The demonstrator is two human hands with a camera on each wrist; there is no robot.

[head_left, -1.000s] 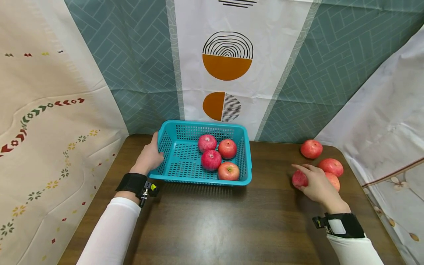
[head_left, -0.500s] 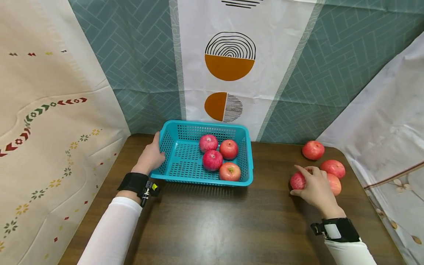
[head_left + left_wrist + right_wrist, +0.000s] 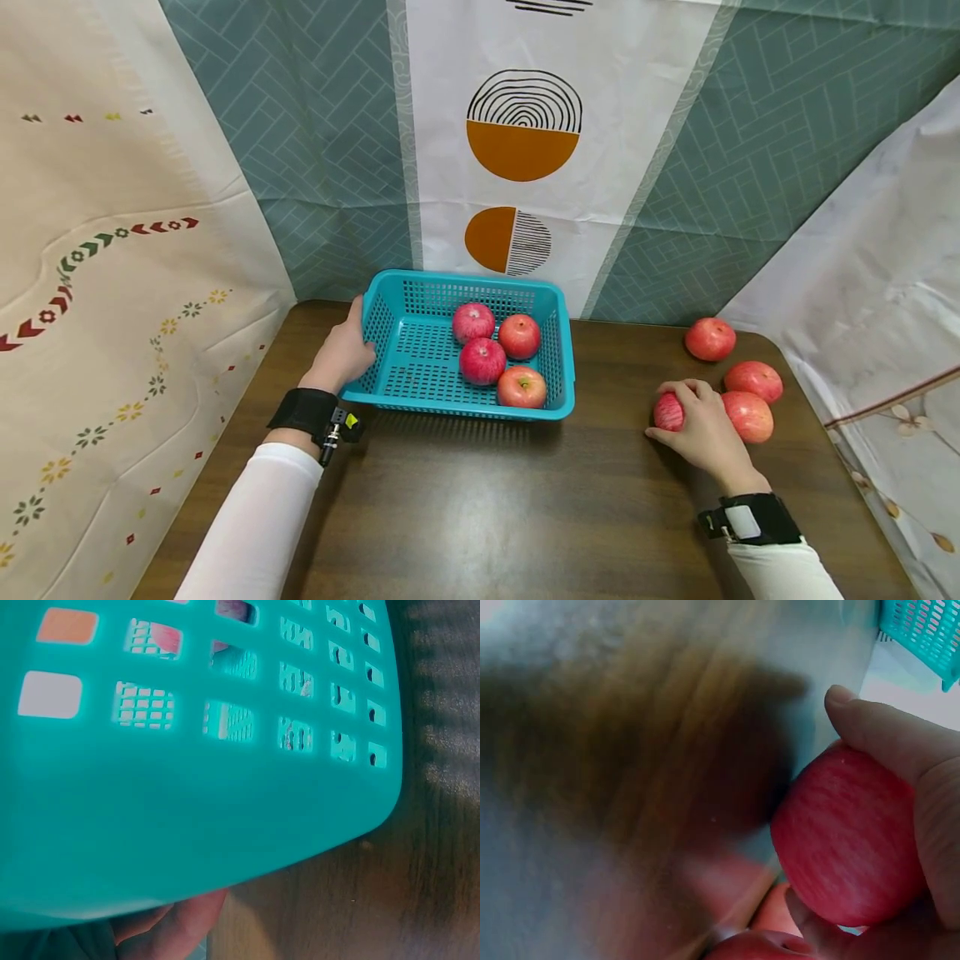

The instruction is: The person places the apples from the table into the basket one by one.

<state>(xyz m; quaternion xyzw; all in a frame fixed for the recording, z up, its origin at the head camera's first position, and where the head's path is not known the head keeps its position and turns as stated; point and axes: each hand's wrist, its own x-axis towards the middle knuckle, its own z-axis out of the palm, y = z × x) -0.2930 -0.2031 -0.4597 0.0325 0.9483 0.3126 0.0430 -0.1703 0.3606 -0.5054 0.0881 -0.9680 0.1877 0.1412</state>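
My right hand (image 3: 705,429) grips a red apple (image 3: 667,412) at the right of the table, thumb on one side and fingers on the other. Close up in the right wrist view, the streaked skin of that apple (image 3: 847,840) shows between thumb and fingers. At the left end of a turquoise plastic basket (image 3: 457,408), my left hand (image 3: 343,354) holds the rim, the thumb over the inside. The left wrist view shows the basket's slotted wall (image 3: 187,787) and a bit of finger (image 3: 191,922) at its edge. Several apples (image 3: 482,361) sit in the basket's right half.
Right beside my right hand lies a paler apple (image 3: 748,417), with another apple (image 3: 753,381) just behind it. A third apple (image 3: 710,339) is near the back edge of the dark wooden table (image 3: 480,508). Patterned cloths (image 3: 330,150) hang behind and at both sides.
My right hand has closed its thumb and fingers round the apple and shifted slightly left with it, away from the paler apple. The left hand stays on the basket.
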